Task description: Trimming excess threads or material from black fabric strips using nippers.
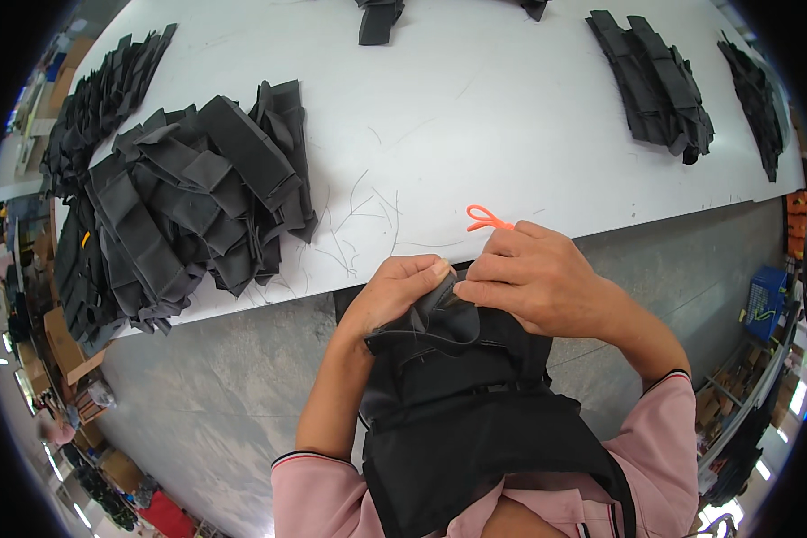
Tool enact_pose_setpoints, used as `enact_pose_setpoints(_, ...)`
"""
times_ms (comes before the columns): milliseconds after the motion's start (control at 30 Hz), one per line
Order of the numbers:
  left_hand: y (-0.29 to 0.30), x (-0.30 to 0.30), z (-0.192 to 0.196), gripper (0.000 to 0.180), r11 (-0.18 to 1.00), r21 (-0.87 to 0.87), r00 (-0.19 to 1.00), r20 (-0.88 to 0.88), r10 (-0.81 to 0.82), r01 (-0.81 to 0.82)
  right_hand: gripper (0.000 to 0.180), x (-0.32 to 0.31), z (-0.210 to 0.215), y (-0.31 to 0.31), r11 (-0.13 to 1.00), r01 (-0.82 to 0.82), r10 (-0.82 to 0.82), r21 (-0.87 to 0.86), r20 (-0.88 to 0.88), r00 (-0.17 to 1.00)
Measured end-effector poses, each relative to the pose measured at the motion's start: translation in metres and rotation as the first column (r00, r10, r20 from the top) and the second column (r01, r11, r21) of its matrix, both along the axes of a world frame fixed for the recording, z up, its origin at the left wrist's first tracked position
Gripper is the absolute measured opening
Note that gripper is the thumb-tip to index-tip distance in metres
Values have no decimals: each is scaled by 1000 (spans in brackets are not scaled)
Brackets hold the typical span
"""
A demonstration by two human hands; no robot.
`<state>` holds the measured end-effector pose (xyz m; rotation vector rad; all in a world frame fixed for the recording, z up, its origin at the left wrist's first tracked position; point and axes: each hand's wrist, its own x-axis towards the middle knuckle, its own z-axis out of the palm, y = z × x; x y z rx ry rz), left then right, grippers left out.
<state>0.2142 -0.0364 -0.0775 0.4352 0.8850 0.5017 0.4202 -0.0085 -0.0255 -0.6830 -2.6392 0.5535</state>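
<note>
My left hand (pixel 396 291) is closed on a black fabric piece (pixel 435 323), its thumb and fingers pinching the upper edge. The piece folds over and hangs in front of my black apron (pixel 475 439). Close beside it, my right hand (pixel 533 280) is closed, its fingertips at the fabric's top edge. Out of the top of that fist sticks a small orange loop (pixel 484 217), which looks like the handle of small scissors; the rest is hidden by my fingers. Both hands are just off the near edge of the white table (pixel 421 143).
A big heap of black fabric pieces (pixel 197 188) lies at the table's left, with another stack (pixel 108 108) behind it. More stacks (pixel 655 85) lie at the right. Loose thread ends (pixel 359 211) are scattered near my hands. A blue crate (pixel 766 303) stands on the right.
</note>
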Motion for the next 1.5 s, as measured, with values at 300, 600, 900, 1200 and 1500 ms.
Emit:
enact_pose_setpoints(300,-1,1,-3,23,1000,0,1000,-2,-21,21,16,0,-3,3,999,-26,26,-39,-9,1000)
enact_pose_setpoints(600,-2,-1,-7,24,999,11,996,67,-52,52,22,1,-12,3,928,-28,-47,-371,-191,980)
enact_pose_setpoints(900,-2,3,-10,26,998,-7,998,3,-62,62,28,14,-15,-2,82,-310,-613,-947,-293,734)
enact_pose_setpoints(1200,1,7,-6,26,998,12,996,58,-70,69,22,6,4,-9,978,86,-95,-188,-40,995)
enact_pose_setpoints(1500,0,7,-10,26,997,10,996,60,-72,72,19,3,0,-7,999,10,-10,-47,5,1000)
